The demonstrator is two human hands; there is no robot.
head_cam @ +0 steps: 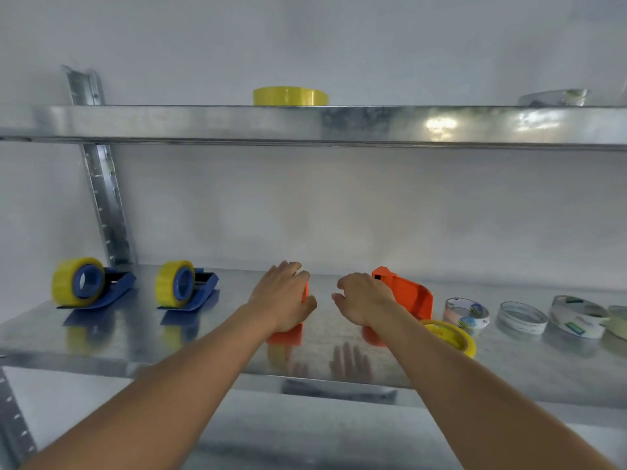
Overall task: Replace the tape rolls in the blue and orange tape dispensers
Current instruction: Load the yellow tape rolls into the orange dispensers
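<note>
My left hand grips one orange tape dispenser on the steel shelf while my right hand, fingers loosely curled, holds nothing beside the other orange dispenser at three o'clock, seemingly steadying for reloading.

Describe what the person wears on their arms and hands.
Nothing shows on either. The left hand and the right hand are bare, with no gloves, rings, watch or bands visible. Both forearms are uncovered up to the frame's edge; no sleeve is in view.
</note>
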